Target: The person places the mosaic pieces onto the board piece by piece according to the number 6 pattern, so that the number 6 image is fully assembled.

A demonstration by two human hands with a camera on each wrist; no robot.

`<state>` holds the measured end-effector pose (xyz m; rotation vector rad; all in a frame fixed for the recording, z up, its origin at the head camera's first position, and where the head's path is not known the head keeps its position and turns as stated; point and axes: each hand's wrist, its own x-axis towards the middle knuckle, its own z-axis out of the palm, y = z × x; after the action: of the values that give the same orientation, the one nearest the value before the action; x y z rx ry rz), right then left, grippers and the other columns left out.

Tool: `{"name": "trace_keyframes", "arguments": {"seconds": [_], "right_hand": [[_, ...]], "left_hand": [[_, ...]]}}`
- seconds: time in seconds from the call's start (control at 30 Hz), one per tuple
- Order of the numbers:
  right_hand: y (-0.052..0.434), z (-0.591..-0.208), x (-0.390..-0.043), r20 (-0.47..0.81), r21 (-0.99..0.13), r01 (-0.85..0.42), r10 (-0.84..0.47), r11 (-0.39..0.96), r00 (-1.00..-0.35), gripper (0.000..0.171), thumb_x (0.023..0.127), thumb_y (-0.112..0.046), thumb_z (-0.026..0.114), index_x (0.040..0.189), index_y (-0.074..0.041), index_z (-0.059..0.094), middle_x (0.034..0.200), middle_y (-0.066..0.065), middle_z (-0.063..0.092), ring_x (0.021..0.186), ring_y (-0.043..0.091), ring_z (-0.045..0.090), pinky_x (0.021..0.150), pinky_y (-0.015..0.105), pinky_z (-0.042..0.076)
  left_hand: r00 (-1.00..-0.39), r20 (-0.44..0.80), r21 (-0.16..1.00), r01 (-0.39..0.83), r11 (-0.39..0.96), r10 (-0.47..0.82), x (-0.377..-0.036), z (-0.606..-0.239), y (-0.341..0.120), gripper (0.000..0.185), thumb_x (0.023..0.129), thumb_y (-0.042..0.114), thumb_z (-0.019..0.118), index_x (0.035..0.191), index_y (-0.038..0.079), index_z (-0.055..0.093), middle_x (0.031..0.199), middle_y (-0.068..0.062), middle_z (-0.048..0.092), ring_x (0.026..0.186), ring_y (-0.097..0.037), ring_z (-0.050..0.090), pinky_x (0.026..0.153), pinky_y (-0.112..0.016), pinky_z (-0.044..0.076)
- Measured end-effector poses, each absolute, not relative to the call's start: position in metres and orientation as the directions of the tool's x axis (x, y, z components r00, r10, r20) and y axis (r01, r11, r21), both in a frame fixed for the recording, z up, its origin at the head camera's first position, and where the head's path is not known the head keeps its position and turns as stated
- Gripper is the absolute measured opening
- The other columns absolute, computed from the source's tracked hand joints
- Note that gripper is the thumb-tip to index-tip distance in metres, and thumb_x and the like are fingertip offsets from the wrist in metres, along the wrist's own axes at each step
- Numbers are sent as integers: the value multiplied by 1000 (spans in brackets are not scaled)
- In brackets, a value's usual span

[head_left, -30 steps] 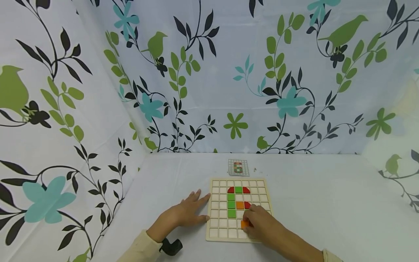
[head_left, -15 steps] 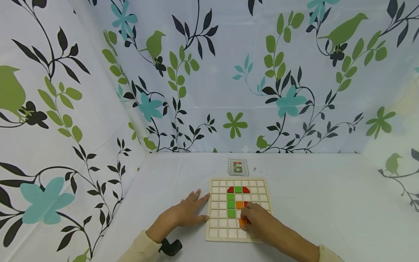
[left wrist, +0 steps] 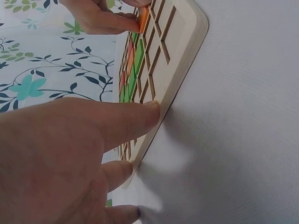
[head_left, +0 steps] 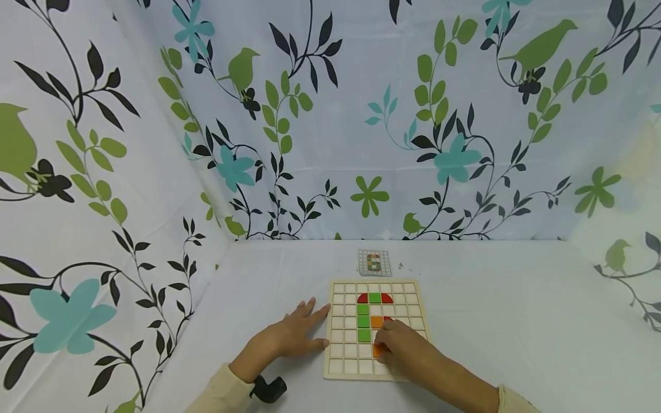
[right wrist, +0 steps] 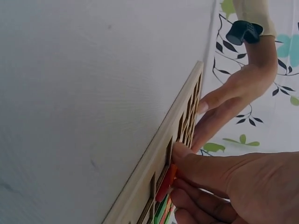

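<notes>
A pale wooden grid board (head_left: 337,370) lies on the white table. My right hand (head_left: 410,350) pinches an orange tile (head_left: 378,351) over the lower middle cells, below a column of green tiles (head_left: 364,322). Red rounded tiles (head_left: 387,298) flank a green one in an upper row, and another orange tile (head_left: 377,322) lies mid-board. Beside the right fingers a red tile (right wrist: 163,184) shows in the right wrist view. My left hand (head_left: 296,334) spreads its fingers at the board's left edge; thumb and a fingertip touch the rim in the left wrist view.
Behind the board lies a small gridded card (head_left: 363,269) with a coloured pattern. A black wrist camera mount (head_left: 269,390) sits under the left wrist. A patterned curtain (head_left: 330,172) hangs at the table's back and sides.
My right hand has shifted slightly left with the orange tile, across the lower cells. The left hand stays in place.
</notes>
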<state>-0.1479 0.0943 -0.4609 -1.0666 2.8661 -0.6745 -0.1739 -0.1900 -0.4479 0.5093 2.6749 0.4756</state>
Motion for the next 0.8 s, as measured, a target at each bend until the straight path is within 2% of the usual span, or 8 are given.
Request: {"name": "trace_keyframes", "arguments": {"seconds": [0.23, 0.43, 0.6, 0.8], "right_hand": [[96, -465, -147, 167, -412, -652, -650, 637, -741, 18, 81, -16, 85, 95, -14, 74, 87, -13, 53, 83, 7, 49, 75, 23, 50], [110, -462, -145, 134, -431, -596, -605, 678, -785, 25, 84, -23, 83, 104, -13, 74, 97, -9, 58, 91, 10, 51, 83, 28, 52], [138, -452, -142, 97, -466, -493, -511, 735, -854, 31, 88, -31, 78, 113, -13, 74, 107, -7, 61, 100, 13, 55, 92, 37, 53], [173, -443, -138, -7, -537, -272, -327, 798, -945, 33, 87, -37, 79, 114, -19, 73, 108, -9, 62, 102, 16, 58, 93, 42, 53]], "left_hand": [[-866, -283, 389, 289, 875, 412, -175, -451, -191, 76, 95, 49, 64, 158, 19, 34, 162, -19, 21, 148, -41, 16, 112, -65, 21], [-864, -289, 379, 291, 878, 411, -176, -452, -192, 77, 95, 50, 64, 158, 20, 34, 163, -17, 21, 148, -40, 16, 112, -64, 21], [-865, -296, 364, 291, 885, 406, -177, -452, -191, 77, 95, 52, 63, 158, 22, 33, 163, -16, 21, 149, -39, 16, 113, -63, 22], [-866, -303, 365, 278, 888, 396, -177, -450, -191, 76, 95, 51, 64, 158, 22, 34, 163, -16, 22, 149, -39, 16, 113, -62, 22]]}}
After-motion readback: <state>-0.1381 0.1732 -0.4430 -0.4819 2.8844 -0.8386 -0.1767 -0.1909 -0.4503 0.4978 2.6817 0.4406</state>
